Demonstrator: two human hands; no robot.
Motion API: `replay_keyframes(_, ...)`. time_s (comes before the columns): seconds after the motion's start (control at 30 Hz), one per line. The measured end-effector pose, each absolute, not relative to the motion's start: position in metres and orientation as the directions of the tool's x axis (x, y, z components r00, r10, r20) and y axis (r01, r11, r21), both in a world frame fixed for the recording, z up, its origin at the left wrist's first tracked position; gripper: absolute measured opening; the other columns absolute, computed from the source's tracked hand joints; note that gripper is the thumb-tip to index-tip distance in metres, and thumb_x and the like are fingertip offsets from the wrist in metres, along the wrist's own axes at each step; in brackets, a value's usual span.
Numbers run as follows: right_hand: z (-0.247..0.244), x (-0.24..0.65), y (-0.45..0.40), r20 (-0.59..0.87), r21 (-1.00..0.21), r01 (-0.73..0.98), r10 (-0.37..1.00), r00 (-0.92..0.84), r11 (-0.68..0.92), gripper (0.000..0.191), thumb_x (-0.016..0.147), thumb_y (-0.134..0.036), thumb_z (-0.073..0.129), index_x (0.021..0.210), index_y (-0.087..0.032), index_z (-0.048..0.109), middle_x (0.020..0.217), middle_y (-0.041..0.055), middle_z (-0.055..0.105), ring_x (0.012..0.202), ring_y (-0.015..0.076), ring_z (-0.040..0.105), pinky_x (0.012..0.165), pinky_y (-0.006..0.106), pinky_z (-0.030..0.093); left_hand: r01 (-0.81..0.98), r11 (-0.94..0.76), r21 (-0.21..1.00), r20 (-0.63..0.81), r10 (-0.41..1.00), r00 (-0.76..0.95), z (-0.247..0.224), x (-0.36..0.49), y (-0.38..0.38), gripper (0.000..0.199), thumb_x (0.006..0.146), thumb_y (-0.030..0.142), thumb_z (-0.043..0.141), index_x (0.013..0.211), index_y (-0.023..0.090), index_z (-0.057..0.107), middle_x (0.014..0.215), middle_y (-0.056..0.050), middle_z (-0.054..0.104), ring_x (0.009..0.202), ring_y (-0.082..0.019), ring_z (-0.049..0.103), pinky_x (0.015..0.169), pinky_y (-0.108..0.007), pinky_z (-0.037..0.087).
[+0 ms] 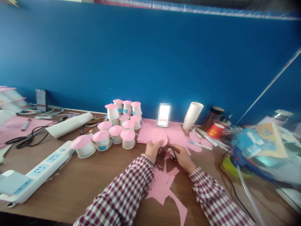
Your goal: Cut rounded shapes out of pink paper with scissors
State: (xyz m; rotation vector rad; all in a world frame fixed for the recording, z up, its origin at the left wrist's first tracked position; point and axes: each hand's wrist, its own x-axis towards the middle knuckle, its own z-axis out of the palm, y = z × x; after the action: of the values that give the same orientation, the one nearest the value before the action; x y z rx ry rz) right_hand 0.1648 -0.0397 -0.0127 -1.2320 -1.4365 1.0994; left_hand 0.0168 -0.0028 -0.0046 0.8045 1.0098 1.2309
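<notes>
Pinched in my left hand (154, 150) is a round piece of pink paper (158, 137). My right hand (182, 157) has its fingers in the handles of dark scissors (173, 153), whose blades point up at the right edge of the round piece. Behind both hands a large pink sheet (143, 133) lies flat on the table. Pink offcuts (162, 187) are scattered between my forearms. Several cut pink pieces (194, 147) lie to the right of the sheet, with a pen (200, 145) across them.
Paper cups with pink tops (101, 141) stand at left of centre, near a white power strip (44, 168) and a stack of cups (70, 125). To the right are upright cups (192, 115), a red cup (215, 131) and a blue glue gun (251, 168).
</notes>
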Motion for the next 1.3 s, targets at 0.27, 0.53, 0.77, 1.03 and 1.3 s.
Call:
replay_keyframes(0.27,-0.0124,0.1653,-0.0388,0.093,-0.979,0.172,0.992,-0.082,0.106,0.033,0.079,-0.044,0.066,0.093,-0.015,0.066,0.060,-0.0035,0.051,0.051,0.0106,0.049,0.049,0.023,0.041,-0.371,0.197,0.908,-0.198,0.980,0.037,-0.0007,0.0162,-0.0048,0.031,0.062,0.034,0.076,0.055,0.015,0.052,0.037,0.005,0.043,0.034,-0.005,0.036,0.033,-0.019,0.023)
replay_keyframes(0.53,-0.0127,0.1661,-0.0393,0.100,-0.973,0.202,0.992,-0.080,0.114,0.029,0.080,-0.044,0.065,0.084,-0.015,0.065,0.060,-0.0029,0.052,0.050,0.0102,0.049,0.047,0.022,0.040,-0.404,0.189,0.895,-0.193,0.981,0.031,-0.0004,0.0167,-0.0038,0.031,0.060,0.033,0.077,0.056,0.014,0.052,0.038,0.005,0.043,0.034,-0.005,0.035,0.034,-0.019,0.024)
replay_keyframes(0.77,-0.0108,0.1655,-0.0392,0.094,-0.974,0.201,0.993,-0.074,0.107,0.034,0.079,-0.046,0.065,0.094,-0.015,0.066,0.059,-0.0038,0.051,0.050,0.0105,0.049,0.048,0.023,0.042,-0.409,0.189,0.893,-0.195,0.980,0.028,-0.0022,0.0166,-0.0022,0.029,0.061,0.032,0.076,0.057,0.014,0.052,0.039,0.006,0.043,0.035,-0.004,0.035,0.034,-0.018,0.024)
replay_keyframes(1.03,-0.0140,0.1659,-0.0389,0.097,-0.974,0.200,0.992,-0.074,0.110,0.034,0.080,-0.043,0.065,0.097,-0.014,0.067,0.059,-0.0038,0.051,0.050,0.0103,0.048,0.047,0.023,0.041,-0.416,0.170,0.893,-0.183,0.983,0.010,-0.0037,0.0174,-0.0027,0.030,0.060,0.033,0.077,0.059,0.014,0.053,0.039,0.006,0.043,0.035,-0.004,0.034,0.034,-0.018,0.024)
replay_keyframes(1.3,-0.0119,0.1648,-0.0390,0.096,-0.968,0.226,0.993,-0.070,0.110,0.035,0.079,-0.048,0.064,0.091,-0.015,0.067,0.059,-0.0035,0.051,0.050,0.0105,0.048,0.046,0.023,0.041,-0.430,0.147,0.891,-0.158,0.987,0.012,-0.0052,0.0177,-0.0012,0.035,0.058,0.037,0.078,0.057,0.014,0.052,0.039,0.006,0.042,0.035,-0.004,0.034,0.034,-0.018,0.024)
